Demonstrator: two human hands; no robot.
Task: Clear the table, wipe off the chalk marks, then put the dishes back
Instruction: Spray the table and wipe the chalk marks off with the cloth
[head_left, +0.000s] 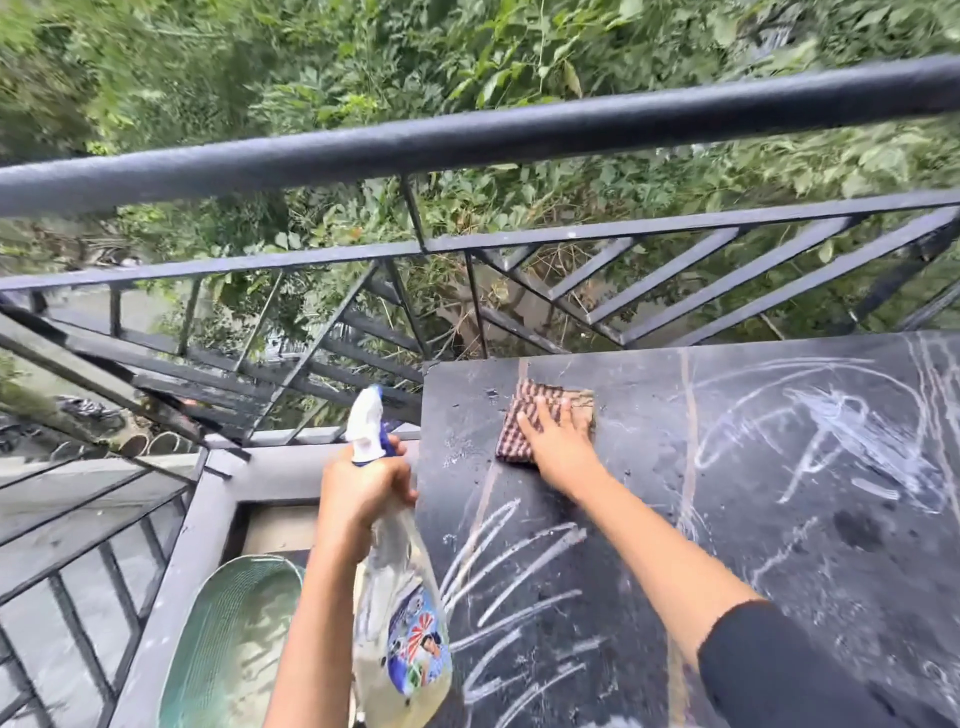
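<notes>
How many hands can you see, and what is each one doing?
2. The left hand grips a spray bottle beside the table's left edge. The right hand presses flat on a checked cloth near the table's far corner.

2 arms come up from the bottom of the view. The left hand (363, 491) is bare, with no glove, no ring and no watch that can be seen. Below that hand, the wrist and the long forearm are bare too, all the way down to the bottom edge. The right hand (558, 447) is also bare, with nothing on the fingers or on the wrist behind it. Further back from that hand, past a long bare forearm, a black sleeve (789, 670) starts. The sleeve is plain and dark, with a smooth rounded edge, and it looks soft.
</notes>
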